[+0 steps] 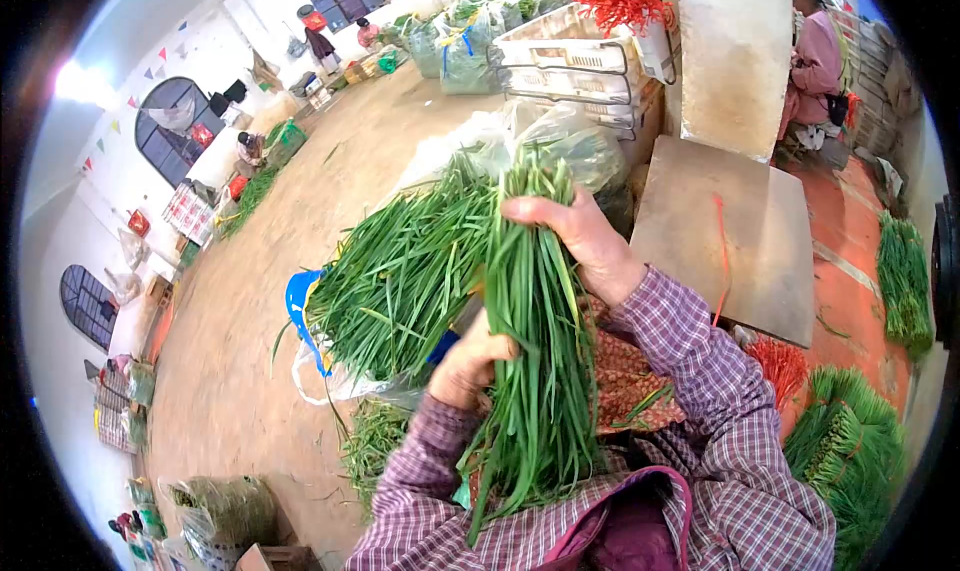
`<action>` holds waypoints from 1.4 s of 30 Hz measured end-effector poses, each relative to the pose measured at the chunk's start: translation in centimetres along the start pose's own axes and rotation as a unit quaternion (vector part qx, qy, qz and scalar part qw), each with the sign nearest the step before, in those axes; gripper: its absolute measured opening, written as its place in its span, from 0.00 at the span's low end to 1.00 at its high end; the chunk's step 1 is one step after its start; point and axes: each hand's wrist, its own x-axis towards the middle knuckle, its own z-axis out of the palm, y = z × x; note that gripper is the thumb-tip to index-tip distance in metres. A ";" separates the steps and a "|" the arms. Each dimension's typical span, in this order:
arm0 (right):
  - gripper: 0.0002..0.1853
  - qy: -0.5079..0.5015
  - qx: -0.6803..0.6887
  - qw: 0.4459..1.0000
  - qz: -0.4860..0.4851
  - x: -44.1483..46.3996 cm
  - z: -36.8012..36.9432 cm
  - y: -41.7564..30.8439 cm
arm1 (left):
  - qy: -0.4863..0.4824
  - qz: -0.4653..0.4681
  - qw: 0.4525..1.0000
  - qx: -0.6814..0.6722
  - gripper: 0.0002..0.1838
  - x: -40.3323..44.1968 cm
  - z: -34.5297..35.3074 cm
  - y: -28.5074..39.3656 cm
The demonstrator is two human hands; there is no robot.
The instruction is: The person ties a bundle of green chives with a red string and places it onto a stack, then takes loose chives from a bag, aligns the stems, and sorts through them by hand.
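Head view: right fingers (537,211) clasp long, pale-ended green leaves (538,321); left fingers (494,348) half-hidden, grip unclear.

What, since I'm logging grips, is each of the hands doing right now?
Left hand: at the green bunch, partly hidden; grip cannot be told.
Right hand: closed, holding that bunch near its upper end.

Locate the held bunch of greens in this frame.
In the head view, the bunch is central, right of the larger green pile; the right hand grips near its pale ends, the left hand lower down.
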 end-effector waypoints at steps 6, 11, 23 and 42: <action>0.20 -0.021 -0.021 0.996 0.089 0.4 -0.9 5.7 | 0.005 -0.037 0.951 -0.308 0.37 -3.9 -0.7 -12.7; 0.65 -0.234 -0.210 0.947 0.062 4.6 -3.1 5.0 | -0.035 -0.024 0.929 -0.368 0.33 -4.0 -4.5 -19.0; 0.60 -0.158 -0.382 0.911 0.000 5.5 -1.1 6.3 | 0.043 0.032 0.886 -0.460 0.28 -3.1 -3.1 -18.2; 0.43 -0.146 -0.653 0.741 -0.064 -14.0 1.0 8.8 | 0.198 0.045 0.965 -0.163 0.31 -4.8 3.3 -7.5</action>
